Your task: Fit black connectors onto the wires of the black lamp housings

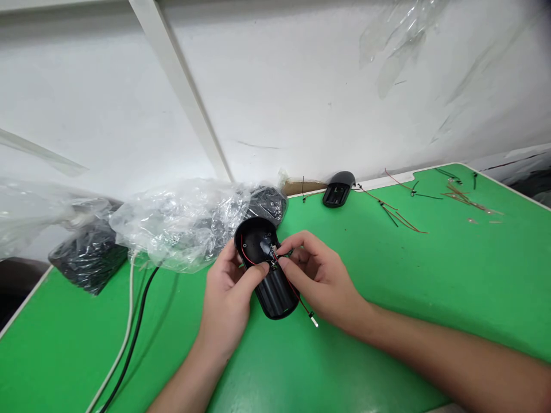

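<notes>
A black plastic housing [275, 292], rounded at both ends and hollow on top, is held tilted above the green table. My left hand [230, 287] is closed around its left side, with the thumb pressed inside near the middle. The thumb and forefinger of my right hand [321, 275] are pinched together over the housing's right edge, on a thin red wire [296, 293]. Close to those fingertips sits a small pale connector [274, 250]. From the hand the wire runs down to a white-tipped end [315, 322]. What lies beneath the fingertips is partly hidden.
A similar black housing [338, 192] lies near the wall. Several loose wires [396, 215] and thin reddish leads [467, 198] lie at the right. Clear plastic bags [181, 218] with dark contents, a white cable [127, 327] and a black cable [138, 330] occupy the left.
</notes>
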